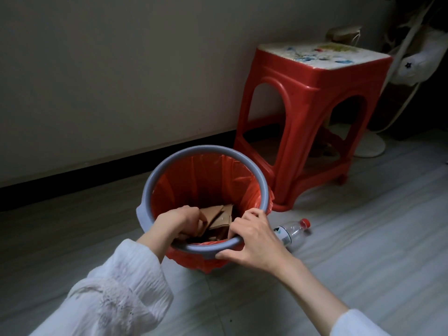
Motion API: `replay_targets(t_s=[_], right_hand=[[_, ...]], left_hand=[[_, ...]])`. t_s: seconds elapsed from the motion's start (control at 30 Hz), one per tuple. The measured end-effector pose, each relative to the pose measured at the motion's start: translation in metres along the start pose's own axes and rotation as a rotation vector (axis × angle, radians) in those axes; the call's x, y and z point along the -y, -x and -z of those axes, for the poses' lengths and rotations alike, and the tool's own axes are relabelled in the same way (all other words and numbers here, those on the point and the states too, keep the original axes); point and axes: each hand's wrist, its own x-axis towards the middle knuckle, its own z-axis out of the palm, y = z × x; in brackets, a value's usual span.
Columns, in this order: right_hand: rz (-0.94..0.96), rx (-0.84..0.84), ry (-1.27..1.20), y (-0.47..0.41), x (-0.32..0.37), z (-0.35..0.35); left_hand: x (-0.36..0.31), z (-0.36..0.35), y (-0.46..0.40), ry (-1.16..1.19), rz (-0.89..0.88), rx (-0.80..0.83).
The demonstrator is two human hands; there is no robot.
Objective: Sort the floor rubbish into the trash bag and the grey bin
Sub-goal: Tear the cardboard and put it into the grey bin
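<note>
A grey bin (pixel 155 170) lined with a red trash bag (pixel 208 175) stands on the floor near the wall. Brown cardboard pieces (pixel 218 218) lie inside it. My left hand (pixel 180 220) reaches down into the bin, its fingers closed on the cardboard. My right hand (pixel 254 235) grips the near rim of the bin, thumb outside and fingers over the edge. A clear plastic bottle (pixel 292 232) with a red cap lies on its side on the floor just right of the bin, partly behind my right hand.
A red plastic stool (pixel 312 100) with a patterned white top stands right behind the bin. A white fan base (pixel 368 144) and cords sit at the far right. A wall with a black skirting runs along the back. Grey floor (pixel 363 238) spreads to the right.
</note>
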Motion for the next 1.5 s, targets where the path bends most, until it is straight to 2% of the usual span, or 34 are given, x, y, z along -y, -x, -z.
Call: replay_targets(t_s=[0.2, 0.33, 0.4, 0.53, 0.6, 0.77, 0.83, 0.93, 0.97, 1.03, 1.13, 1.2, 1.33, 1.5], right_hand=[[0.021, 0.094, -0.033, 0.014, 0.0, 0.009], [0.01, 0.137, -0.047, 0.008, -0.001, 0.013], [-0.036, 0.217, -0.042, 0.002, -0.001, 0.019], [-0.064, 0.325, 0.03, -0.011, 0.003, 0.034], [-0.162, 0.345, -0.022, -0.01, -0.005, 0.041], [-0.347, 0.267, -0.218, -0.008, 0.002, 0.055], [-0.335, 0.239, -0.121, -0.012, 0.012, 0.052], [-0.175, 0.182, 0.061, -0.027, 0.029, 0.036], [-0.114, 0.219, 0.081, -0.036, 0.035, 0.028], [0.007, 0.399, 0.15, -0.057, 0.047, 0.009], [0.128, 0.749, 0.406, -0.086, 0.058, -0.024], [0.171, 0.91, 0.538, -0.099, 0.058, -0.045], [0.272, 0.977, 0.53, -0.104, 0.058, -0.069], [0.182, 1.104, 0.471, -0.114, 0.061, -0.06]], left_hand=[[0.016, -0.007, 0.028, 0.009, -0.058, -0.027], [0.037, -0.008, 0.047, -0.042, -0.111, -0.277], [0.044, -0.009, 0.066, -0.053, -0.166, -0.341], [0.049, -0.017, 0.1, -0.104, -0.214, -0.24], [0.039, -0.02, 0.107, -0.105, -0.242, -0.173], [0.027, -0.037, 0.125, 0.076, -0.339, -0.144], [0.033, -0.039, 0.126, 0.086, -0.331, -0.17], [0.048, -0.048, 0.126, -0.015, -0.332, -0.356], [0.054, -0.055, 0.126, -0.024, -0.339, -0.448], [0.062, -0.068, 0.125, -0.029, -0.37, -0.622], [0.066, -0.078, 0.121, -0.078, -0.403, -0.771], [0.066, -0.08, 0.116, -0.104, -0.409, -0.848], [0.066, -0.088, 0.11, -0.108, -0.419, -1.005], [0.067, -0.092, 0.102, -0.087, -0.415, -1.063]])
